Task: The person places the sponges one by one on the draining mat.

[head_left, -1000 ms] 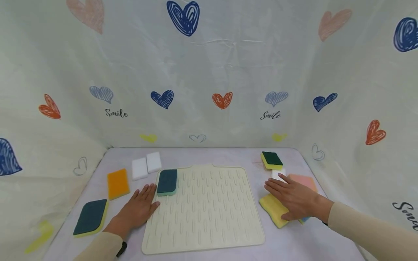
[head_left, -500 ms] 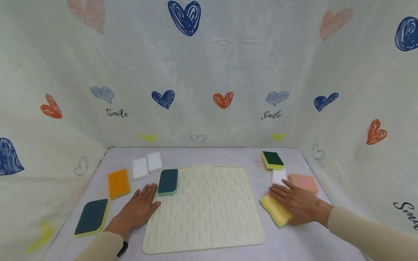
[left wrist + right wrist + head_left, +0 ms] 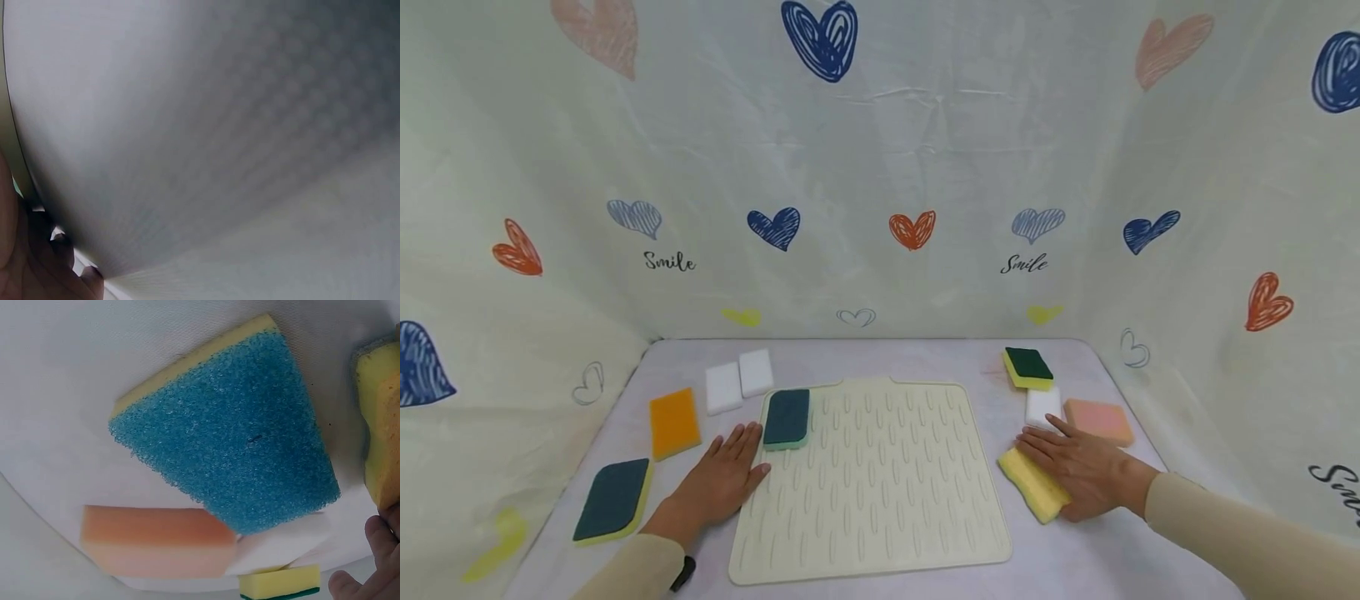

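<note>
My right hand lies over a yellow sponge, gripping it across with the fingers at its far edge and the thumb at its near edge. In the right wrist view that yellow sponge is at the right border, with fingertips at its lower end. A blue-topped scouring sponge lies under the wrist, hidden in the head view. My left hand rests flat on the table with its thumb at the edge of a cream ridged mat. A dark teal sponge sits on the mat's upper left corner.
On the left lie two white sponges, an orange sponge and a large teal-and-yellow sponge. To the right are a green-and-yellow sponge, a white sponge and a pink sponge. Heart-printed cloth surrounds the table.
My right hand has shifted slightly right and its thumb has drawn in to the yellow sponge. The blue sponge edge once visible beside it is now covered. The left hand stays put.
</note>
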Available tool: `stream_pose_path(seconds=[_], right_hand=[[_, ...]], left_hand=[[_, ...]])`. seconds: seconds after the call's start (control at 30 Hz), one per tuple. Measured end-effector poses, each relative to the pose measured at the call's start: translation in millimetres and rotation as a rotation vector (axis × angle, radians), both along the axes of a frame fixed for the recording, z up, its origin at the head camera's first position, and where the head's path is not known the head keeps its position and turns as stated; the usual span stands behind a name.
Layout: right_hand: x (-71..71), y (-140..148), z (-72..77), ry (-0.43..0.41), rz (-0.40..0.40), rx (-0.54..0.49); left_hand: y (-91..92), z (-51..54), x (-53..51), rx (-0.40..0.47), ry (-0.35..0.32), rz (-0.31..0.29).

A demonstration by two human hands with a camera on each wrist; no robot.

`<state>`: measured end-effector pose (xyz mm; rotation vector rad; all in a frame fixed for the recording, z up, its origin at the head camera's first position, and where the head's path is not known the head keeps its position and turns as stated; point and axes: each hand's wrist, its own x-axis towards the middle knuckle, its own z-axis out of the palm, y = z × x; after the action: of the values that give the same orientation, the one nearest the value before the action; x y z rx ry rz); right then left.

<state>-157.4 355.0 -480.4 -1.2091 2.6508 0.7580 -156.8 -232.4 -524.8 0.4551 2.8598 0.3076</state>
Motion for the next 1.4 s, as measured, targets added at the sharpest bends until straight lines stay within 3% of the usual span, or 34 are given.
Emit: stream_pose_path(seconds=[0.13, 0.3, 0.63, 0.93, 1.23, 1.4], right_hand=[[-5.1, -1.3, -1.3, 0.013, -0.062, -0.115], [-15.0, -8.4, -0.4, 0.161, -0.099, -0.266], [-30.5, -38.3, 1.9, 0.288, -0.078, -0.345], [-43.0, -72.6, 6.3, 0.267, -0.090, -0.384], [-58.3, -117.3, 3.6, 0.333, 0.021, -0.457], [-63.0, -151.3, 1.3, 0.277, -0.004, -0.469]], left_hand=[[-0.1, 0.0, 0.1, 0.002, -0.004, 0.006], [-0.5, -1.2, -0.1, -0.015, 0.005, 0.009], [-2.0, -3.0, -0.7, 0.013, 0.008, 0.005], [-3.9, -5.8, -3.0, 0.008, 0.015, -0.002], [-4.9, -6.2, -2.6, 0.024, 0.016, 0.008], [-5.0, -7.7, -3.2, 0.030, 0.012, 0.017]])
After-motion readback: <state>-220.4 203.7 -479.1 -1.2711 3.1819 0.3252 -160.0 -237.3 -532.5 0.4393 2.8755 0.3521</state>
